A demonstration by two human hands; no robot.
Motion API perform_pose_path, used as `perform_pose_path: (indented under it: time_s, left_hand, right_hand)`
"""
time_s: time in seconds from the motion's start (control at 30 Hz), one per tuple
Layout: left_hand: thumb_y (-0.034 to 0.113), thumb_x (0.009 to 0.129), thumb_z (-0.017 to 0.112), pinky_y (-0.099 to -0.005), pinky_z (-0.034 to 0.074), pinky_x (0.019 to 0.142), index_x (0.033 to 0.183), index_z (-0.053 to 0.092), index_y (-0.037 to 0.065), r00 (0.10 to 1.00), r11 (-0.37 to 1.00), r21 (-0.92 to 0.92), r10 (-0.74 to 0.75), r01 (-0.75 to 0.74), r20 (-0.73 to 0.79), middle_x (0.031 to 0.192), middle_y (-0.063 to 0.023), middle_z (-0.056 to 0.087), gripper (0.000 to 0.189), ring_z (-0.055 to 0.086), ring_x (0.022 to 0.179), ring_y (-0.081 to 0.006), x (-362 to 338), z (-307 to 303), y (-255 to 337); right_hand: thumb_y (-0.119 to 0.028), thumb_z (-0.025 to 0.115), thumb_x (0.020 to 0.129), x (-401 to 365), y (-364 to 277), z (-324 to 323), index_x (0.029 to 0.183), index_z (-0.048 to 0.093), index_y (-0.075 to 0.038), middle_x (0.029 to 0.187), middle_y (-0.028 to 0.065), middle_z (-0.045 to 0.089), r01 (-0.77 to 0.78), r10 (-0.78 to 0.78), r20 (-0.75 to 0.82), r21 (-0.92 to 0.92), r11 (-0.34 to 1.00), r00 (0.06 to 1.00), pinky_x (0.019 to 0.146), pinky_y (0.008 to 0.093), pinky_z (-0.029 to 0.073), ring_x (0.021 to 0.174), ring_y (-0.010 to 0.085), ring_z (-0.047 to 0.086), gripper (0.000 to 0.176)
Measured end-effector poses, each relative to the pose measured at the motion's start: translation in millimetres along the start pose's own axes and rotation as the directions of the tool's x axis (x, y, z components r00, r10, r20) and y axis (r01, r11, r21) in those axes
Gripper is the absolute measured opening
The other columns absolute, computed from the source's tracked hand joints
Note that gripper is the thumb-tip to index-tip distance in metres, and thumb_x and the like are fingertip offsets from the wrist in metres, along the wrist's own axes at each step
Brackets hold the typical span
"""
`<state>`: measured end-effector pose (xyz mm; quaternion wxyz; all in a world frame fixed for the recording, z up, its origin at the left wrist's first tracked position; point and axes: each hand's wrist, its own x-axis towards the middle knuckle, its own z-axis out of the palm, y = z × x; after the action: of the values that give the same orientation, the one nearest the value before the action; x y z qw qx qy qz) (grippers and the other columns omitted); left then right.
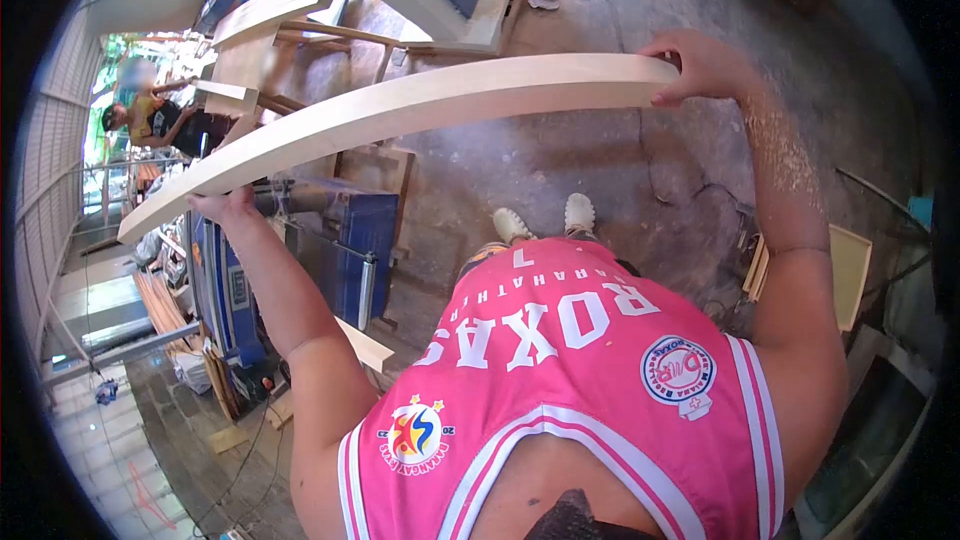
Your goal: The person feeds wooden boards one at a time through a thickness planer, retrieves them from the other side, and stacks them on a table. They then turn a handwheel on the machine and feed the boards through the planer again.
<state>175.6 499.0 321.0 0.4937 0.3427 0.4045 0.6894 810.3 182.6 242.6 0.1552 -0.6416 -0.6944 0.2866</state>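
Pink shirt [570,370] nearest; R hand [708,68] pinches wood board [420,105] end, L hand [228,207] clasps lower edge; floor [575,25] stretches beyond.

A pale plank [420,105], seemingly bowed, is held up.

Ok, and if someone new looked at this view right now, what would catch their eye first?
Probably the long pale board sweeping across the upper half, its right end in the right hand, with the left hand at its lower edge toward the other end. Next, the bright pink jersey filling the lower middle, then the blue machine beside the left forearm.
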Motion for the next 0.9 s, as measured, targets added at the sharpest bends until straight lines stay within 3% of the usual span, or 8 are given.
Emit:
perform_pose_path:
  time_s: [0.1, 0.17, 0.23, 0.33, 0.37, 0.57, 0.73, 0.9]
  left_hand:
    - [0.062, 0.093, 0.030, -0.0630, 0.039, 0.101, 0.135, 0.045, 0.007, 0.999, 0.999, -0.051, 0.022, -0.021, 0.027, 0.135, -0.0188, 0.050, 0.071, 0.050, 0.122, -0.0398, 7, -29, -18]
    - [0.066, 0.092, 0.023, -0.0633, 0.033, 0.105, 0.140, 0.041, 0.007, 0.609, 0.726, -0.413, -0.010, 0.550, 0.793, 0.144, -0.0191, 0.040, 0.078, 0.039, 0.132, -0.0392, 22, -77, -39]
    - [0.069, 0.090, 0.018, -0.0628, 0.029, 0.108, 0.141, 0.041, 0.012, 0.997, 0.963, -0.265, -0.040, 0.054, 0.060, 0.147, -0.0139, 0.038, 0.080, 0.037, 0.135, -0.0350, -59, -29, -40]
    - [0.075, 0.087, 0.013, -0.0598, 0.029, 0.109, 0.139, 0.043, 0.018, 0.933, 0.834, -0.513, -0.003, 0.201, 0.360, 0.148, -0.0069, 0.039, 0.083, 0.039, 0.134, -0.0288, -90, -66, -63]
    - [0.076, 0.086, 0.012, -0.0599, 0.030, 0.107, 0.136, 0.048, 0.020, 0.707, 0.699, -0.576, 0.141, 0.425, 0.693, 0.144, -0.0052, 0.044, 0.083, 0.043, 0.130, -0.0281, -75, -112, -79]
    - [0.084, 0.080, 0.020, -0.0538, 0.052, 0.077, 0.091, 0.063, 0.012, 0.983, 0.738, -0.652, -0.084, 0.173, 0.165, 0.060, -0.0079, 0.060, 0.085, 0.061, 0.058, -0.0289, -200, -107, -91]
    - [0.087, 0.077, 0.022, -0.0545, 0.052, 0.083, 0.089, 0.061, 0.002, 0.969, 0.728, -0.648, -0.236, 0.221, 0.065, 0.065, -0.0115, 0.059, 0.094, 0.063, 0.067, -0.0295, -271, -150, -117]
    - [0.084, 0.080, 0.021, -0.0520, 0.053, 0.082, 0.114, 0.053, 0.002, 0.868, 0.772, -0.517, -0.485, 0.369, -0.104, 0.080, -0.0150, 0.057, 0.094, 0.063, 0.077, -0.0295, -323, -177, -156]
  right_hand:
    - [-0.023, 0.080, 0.063, 8, -1, 46, 0.113, 0.064, -0.008, 0.100, 0.0089, 0.062, 0.030, -0.137, -0.481, -0.223, 0.974, 0.866, 0.080, 0.0385, 0.049, 0.094, 0.0268, 0.060, 0.055]
    - [-0.019, 0.080, 0.063, -10, -4, 72, 0.114, 0.063, -0.009, 0.104, 0.0095, 0.060, 0.006, -0.173, -0.634, -0.256, 0.967, 0.753, 0.083, 0.0397, 0.049, 0.097, 0.0276, 0.059, 0.054]
    - [-0.014, 0.081, 0.062, -37, -4, 96, 0.112, 0.061, -0.010, 0.110, 0.0114, 0.057, -0.051, -0.176, -0.788, -0.254, 0.966, 0.590, 0.088, 0.0414, 0.048, 0.102, 0.0307, 0.056, 0.053]
    - [-0.011, 0.083, 0.062, -83, 20, 131, 0.114, 0.057, -0.011, 0.116, 0.0150, 0.053, -0.059, -0.220, -0.804, -0.301, 0.952, 0.552, 0.094, 0.0438, 0.045, 0.111, 0.0359, 0.051, 0.058]
    - [-0.010, 0.083, 0.063, -98, 8, 131, 0.117, 0.054, -0.010, 0.118, 0.0151, 0.053, 0.031, -0.302, -0.787, -0.340, 0.940, 0.538, 0.096, 0.0437, 0.044, 0.115, 0.0361, 0.050, 0.061]
    - [-0.008, 0.081, 0.067, -215, 0, 163, 0.125, 0.052, -0.008, 0.122, 0.0184, 0.054, -0.123, 0.212, -0.424, 0.228, 0.966, 0.881, 0.100, 0.0425, 0.043, 0.113, 0.0337, 0.055, 0.064]
    - [-0.012, 0.070, 0.060, -294, -31, 222, 0.097, 0.060, -0.002, 0.091, 0.0205, 0.054, -0.017, 0.027, 0.035, -0.245, 0.969, 0.999, 0.078, 0.0455, 0.043, 0.087, 0.0400, 0.052, 0.040]
    - [-0.006, 0.072, 0.068, -352, -81, 247, 0.117, 0.055, -0.002, 0.102, 0.0171, 0.065, -0.290, 0.261, 0.186, 0.155, 0.944, 0.947, 0.085, 0.0358, 0.050, 0.098, 0.0294, 0.065, 0.052]
